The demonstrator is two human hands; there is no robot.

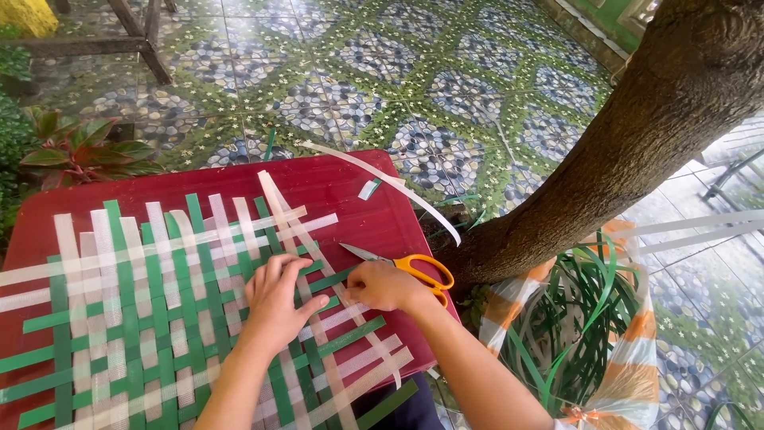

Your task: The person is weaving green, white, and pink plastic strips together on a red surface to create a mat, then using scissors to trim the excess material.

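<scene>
Left hand [274, 299] flat, fingers spread, pressing on the green-and-white woven mat [159, 318] on the red table [342, 187]. Right hand [382, 285] curled at the mat's right edge, looks pinched on a white strip [306, 239], grip partly hidden. Orange-handled scissors [414, 267] lie just beside it, untouched. Sack of strips [585, 334] by the tree trunk [637, 135]

One head-worn camera looks steeply down, close over the red table [350, 187] and tiled floor [446, 80].

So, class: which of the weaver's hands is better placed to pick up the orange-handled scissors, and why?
The right hand: it lies right beside the scissors, probably touching the orange handles. The left hand rests flat on the woven strips, farther away.
</scene>
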